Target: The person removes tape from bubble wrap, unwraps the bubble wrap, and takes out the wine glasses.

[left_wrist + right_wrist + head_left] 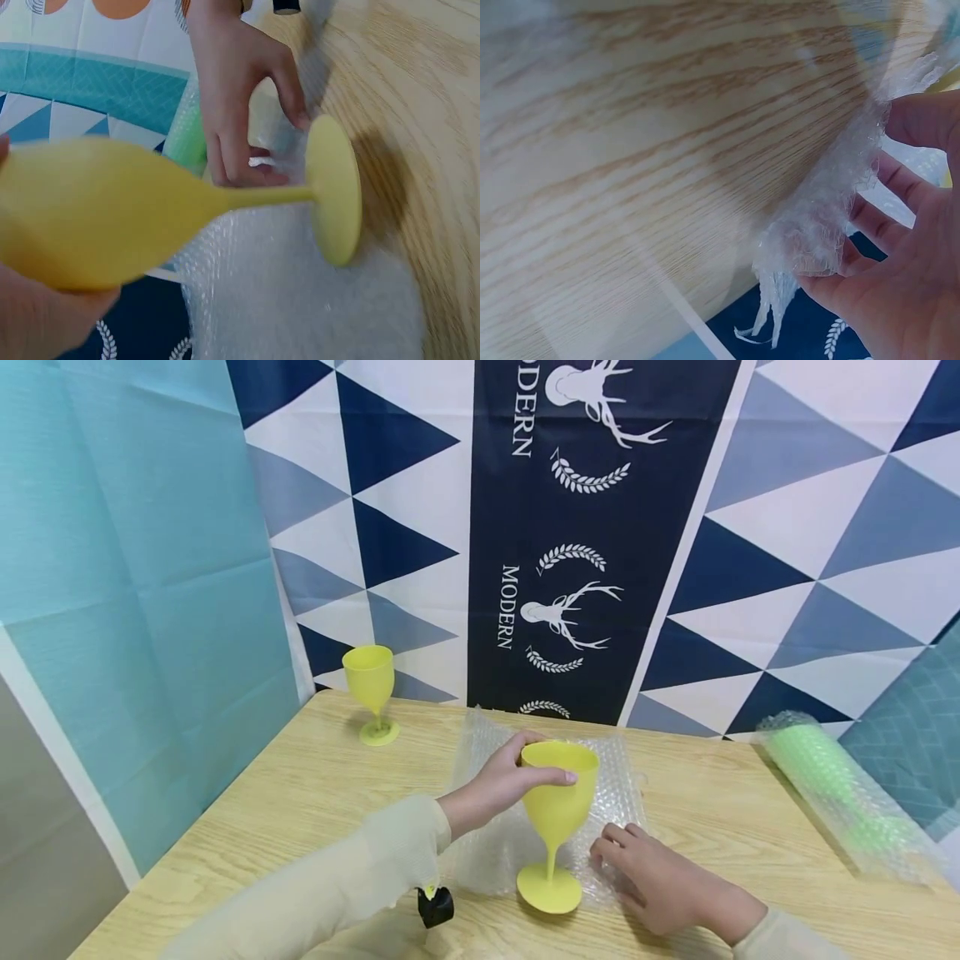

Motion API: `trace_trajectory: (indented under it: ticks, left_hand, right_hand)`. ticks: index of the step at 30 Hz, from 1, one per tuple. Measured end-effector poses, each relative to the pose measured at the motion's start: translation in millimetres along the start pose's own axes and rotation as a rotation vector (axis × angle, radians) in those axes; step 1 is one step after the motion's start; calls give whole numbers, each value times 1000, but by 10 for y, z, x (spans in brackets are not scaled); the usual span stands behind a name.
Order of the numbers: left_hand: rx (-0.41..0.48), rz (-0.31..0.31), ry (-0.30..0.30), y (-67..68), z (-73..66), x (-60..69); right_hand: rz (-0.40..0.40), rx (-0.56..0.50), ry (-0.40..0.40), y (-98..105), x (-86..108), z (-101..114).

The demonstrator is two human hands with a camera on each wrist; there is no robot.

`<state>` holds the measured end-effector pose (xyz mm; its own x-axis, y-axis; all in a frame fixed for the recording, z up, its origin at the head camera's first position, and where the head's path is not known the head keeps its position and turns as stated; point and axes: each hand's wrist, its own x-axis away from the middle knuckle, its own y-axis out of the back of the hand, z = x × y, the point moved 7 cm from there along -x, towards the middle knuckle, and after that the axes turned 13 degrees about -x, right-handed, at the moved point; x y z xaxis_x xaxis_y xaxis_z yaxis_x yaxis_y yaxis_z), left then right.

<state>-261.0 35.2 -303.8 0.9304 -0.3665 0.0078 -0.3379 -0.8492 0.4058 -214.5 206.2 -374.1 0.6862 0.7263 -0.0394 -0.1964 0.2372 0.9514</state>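
Currently holding yellow goblet (562,814) by bowl w/ L hand (498,787), thumb on near side, fingers going behind. Nr. upright, foot down, over near part of flat bubble wrap (487,852); can't tell if foot touches down. Bending fingers of R hand (660,881) at R edge of wrap, in contact; can't tell if truly pinching. Hence w/ hands apart, one either side of goblet.

Judge step as positioning goblet rel. to wrap, w/ R edge being managed; can't rule out lifting off instead. For next move, prob. need steady bowl grip, no side load on thin stem, plus sure hold on wrap edge.

Further out: at back L of table (300,793), see second goblet (371,681), yellow, standing upright, unwrapped. At far R, see green item (832,777) inside bubble packaging, lying down. Behind all, see patterned backdrop (592,527), lettered "MODERN".
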Motion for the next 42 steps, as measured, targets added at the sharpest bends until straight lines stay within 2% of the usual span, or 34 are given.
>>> trace_trajectory:
  ticks: [4,12,17,24,28,34,38,42]
  left_hand:
    - [-10,58,-88,-8,7,69]
    - [-169,101,-191,-36,-31,192]
    - [-257,107,-278,-66,-90,249]
    - [-254,139,-397,-83,-128,305]
    - [-250,203,-453,-67,-133,346]
    - [-289,291,-484,-2,-153,386]
    - [-313,301,-471,81,-151,389]
    - [-319,290,-458,173,-158,376]
  right_hand:
    - [10,-5,-15,-15,-1,-19]
    - [12,-8,-7,-9,9,-30]
    - [-9,47,-9,28,21,-41]
    - [-54,89,34,42,40,-26]
    - [-44,78,21,32,30,-22]
    - [5,3,-13,22,10,-29]
    - [18,-41,-33,6,2,-39]
    - [14,-34,-40,6,1,-39]
